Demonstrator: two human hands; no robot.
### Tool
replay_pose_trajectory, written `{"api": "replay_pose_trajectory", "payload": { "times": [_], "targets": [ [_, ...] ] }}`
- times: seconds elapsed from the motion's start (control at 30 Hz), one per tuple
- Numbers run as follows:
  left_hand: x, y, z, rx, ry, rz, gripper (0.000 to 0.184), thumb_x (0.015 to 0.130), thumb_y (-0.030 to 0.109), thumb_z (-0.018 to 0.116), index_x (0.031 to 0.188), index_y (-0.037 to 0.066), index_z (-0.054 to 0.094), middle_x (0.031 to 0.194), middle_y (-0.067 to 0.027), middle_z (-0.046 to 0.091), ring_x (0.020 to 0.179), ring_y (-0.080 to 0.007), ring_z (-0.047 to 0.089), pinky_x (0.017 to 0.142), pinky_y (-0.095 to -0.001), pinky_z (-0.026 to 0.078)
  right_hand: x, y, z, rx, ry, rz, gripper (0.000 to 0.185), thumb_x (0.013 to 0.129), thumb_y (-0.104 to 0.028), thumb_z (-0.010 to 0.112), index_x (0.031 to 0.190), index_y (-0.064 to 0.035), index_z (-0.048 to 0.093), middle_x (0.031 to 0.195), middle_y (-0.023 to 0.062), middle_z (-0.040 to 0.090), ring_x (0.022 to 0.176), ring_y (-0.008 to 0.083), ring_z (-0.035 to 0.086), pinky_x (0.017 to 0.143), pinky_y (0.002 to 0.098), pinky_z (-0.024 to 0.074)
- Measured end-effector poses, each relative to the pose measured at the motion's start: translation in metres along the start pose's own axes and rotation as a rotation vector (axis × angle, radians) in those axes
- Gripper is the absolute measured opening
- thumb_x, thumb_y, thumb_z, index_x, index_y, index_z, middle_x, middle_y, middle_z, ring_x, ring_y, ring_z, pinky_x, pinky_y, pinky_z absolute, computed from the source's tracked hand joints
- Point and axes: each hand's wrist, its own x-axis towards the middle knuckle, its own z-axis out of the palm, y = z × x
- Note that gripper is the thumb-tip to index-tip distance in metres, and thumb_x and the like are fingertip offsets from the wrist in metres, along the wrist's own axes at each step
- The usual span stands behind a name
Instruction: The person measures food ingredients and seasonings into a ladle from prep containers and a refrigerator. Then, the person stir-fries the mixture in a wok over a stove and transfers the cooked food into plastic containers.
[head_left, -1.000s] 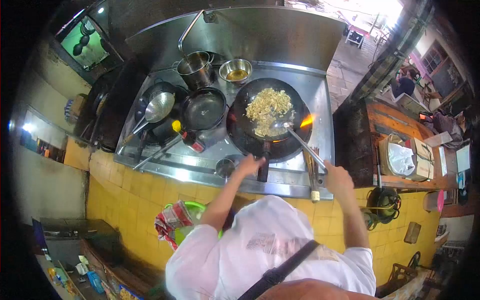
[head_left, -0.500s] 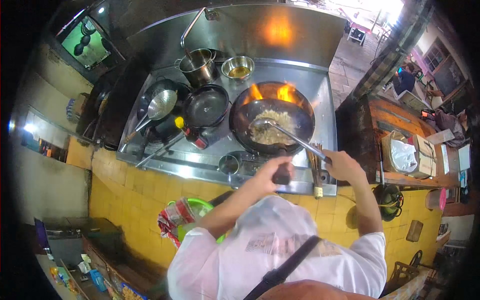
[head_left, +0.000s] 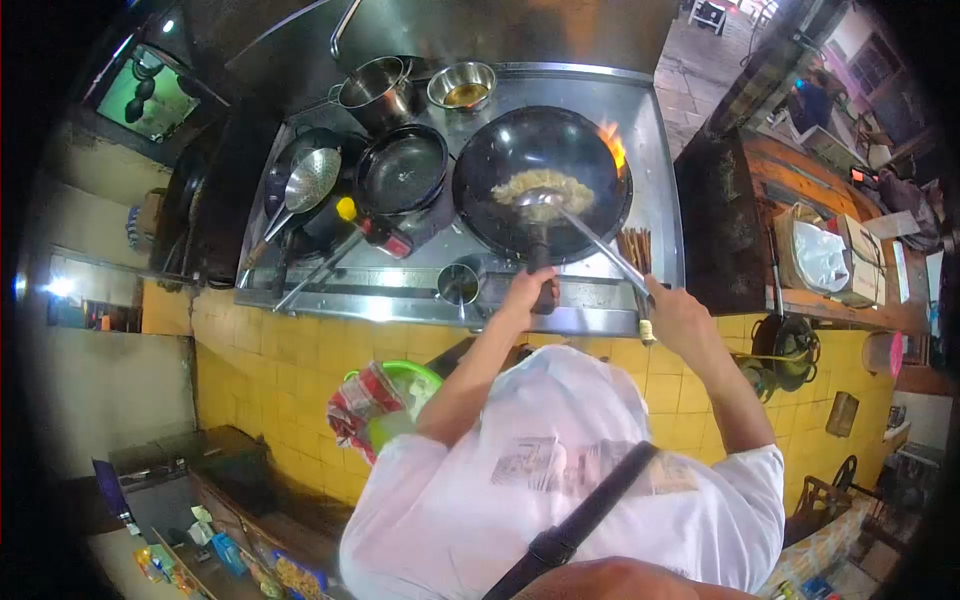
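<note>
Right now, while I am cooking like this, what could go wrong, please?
The flame at the right rim of the wok might flare up and scorch the food.

If the left hand jerks the handle while the right hand works the ladle, some food might spill over the near rim.

The bottle sits close to the pans, so the left arm could perhaps knock it.
</note>
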Motion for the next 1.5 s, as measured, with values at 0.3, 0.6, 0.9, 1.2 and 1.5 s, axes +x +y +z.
{"api": "replay_pose_trajectory", "payload": {
  "times": [0.3, 0.6, 0.9, 1.2, 1.5],
  "targets": [
    [-0.054, 0.024, 0.027, 0.061, -0.121, -0.165, 0.013, 0.085, 0.013, 0.059, 0.08, 0.003, 0.052, 0.063, -0.0063, 0.055, 0.052, -0.016, 0.053, 0.051, -0.0291, 0.046, -0.007, 0.008, 0.011, 0.053, 0.006, -0.1, 0.039, 0.081, -0.006, 0.046, 0.121, -0.007, 0.045, 0.075, 0.0243, 0.061, 0.07, 0.0402, 0.063, 0.062, 0.0497, 0.0504],
    [-0.067, -0.018, 0.016, -0.012, -0.125, -0.207, 0.014, 0.087, 0.016, 0.058, 0.086, 0.006, 0.049, 0.07, -0.0049, 0.053, 0.055, -0.0132, 0.052, 0.049, -0.0279, 0.047, -0.003, 0.023, 0.002, -0.052, 0.293, 0.022, 0.052, 0.081, -0.012, 0.053, 0.132, -0.0198, 0.042, 0.076, 0.0184, 0.062, 0.07, 0.0361, 0.062, 0.061, 0.0473, 0.0491],
    [0.087, -0.043, -0.046, 0.041, -0.068, 0.201, 0.02, 0.084, 0.015, 0.062, 0.089, 0.008, 0.044, 0.065, -0.0057, 0.052, 0.05, -0.015, 0.053, 0.045, -0.0309, 0.047, 0.1, 0.015, 0.118, 0.021, 0.407, 0.072, 0.054, 0.086, -0.01, 0.042, 0.138, -0.0221, 0.033, 0.112, 0.0213, 0.056, 0.085, 0.0392, 0.061, 0.072, 0.0472, 0.0508],
    [0.086, -0.044, -0.049, 0.044, -0.035, 0.143, 0.021, 0.084, 0.014, 0.061, 0.091, 0.009, 0.042, 0.066, -0.0046, 0.052, 0.052, -0.0147, 0.054, 0.044, -0.0299, 0.046, 0.095, 0.013, 0.117, 0.249, 0.295, 0.313, 0.048, 0.089, -0.02, 0.043, 0.135, -0.0109, 0.033, 0.085, 0.0267, 0.061, 0.082, 0.0426, 0.061, 0.071, 0.0512, 0.047],
    [0.08, -0.034, -0.048, 0.072, -0.003, 0.102, 0.021, 0.085, 0.015, 0.062, 0.091, 0.008, 0.044, 0.068, -0.0041, 0.052, 0.052, -0.0136, 0.054, 0.045, -0.0299, 0.047, 0.057, 0.013, 0.021, 0.197, 0.169, -0.072, 0.04, 0.086, -0.024, 0.05, 0.123, -0.008, 0.044, 0.081, 0.0277, 0.061, 0.08, 0.0453, 0.058, 0.07, 0.0504, 0.0464]
  ]
}}
